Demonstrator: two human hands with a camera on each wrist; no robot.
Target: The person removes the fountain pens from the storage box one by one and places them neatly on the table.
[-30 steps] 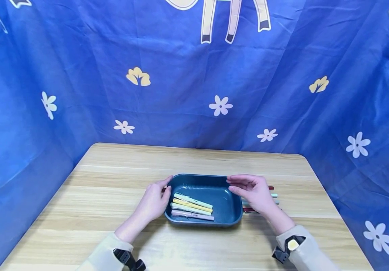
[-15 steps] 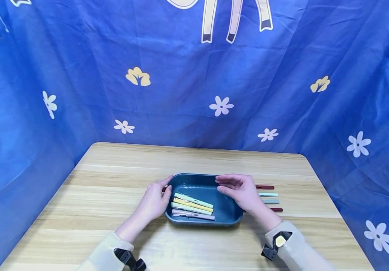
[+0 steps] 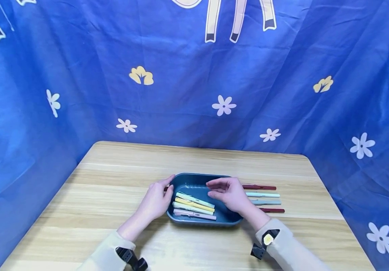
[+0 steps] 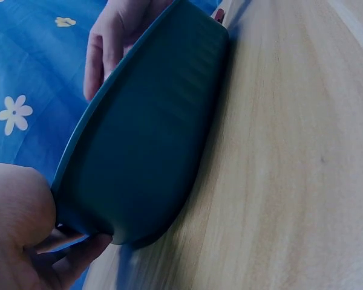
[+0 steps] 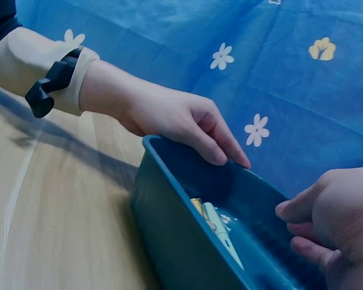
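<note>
A dark teal rectangular tray (image 3: 228, 214) stands on the table. My left hand (image 3: 155, 199) grips its left end, thumb and fingers at the rim and outer wall. Several capped pens lie together in the tray's left half: a yellow pen (image 3: 199, 206), a lilac pen (image 3: 196, 215) and pale green ones. My right hand (image 3: 229, 194) hovers over the tray's right half, fingers loosely bent, with nothing visible between them. In the right wrist view, its fingers (image 5: 302, 208) overlap the far rim. A bit of something dark red (image 3: 166, 188) shows beside my left thumb, mostly hidden.
Right of the tray, several pens lie in a column on the wooden table (image 3: 119, 169): a dark red pen (image 3: 260, 187), a mint pen (image 3: 263, 195), a light blue pen (image 3: 267, 202) and another dark red pen (image 3: 273, 210). A blue patterned curtain (image 3: 180, 94) surrounds the table.
My right hand has moved left from the tray's right end to over its inside, uncovering more of the pens at the right. The left hand and tray stay in place.
</note>
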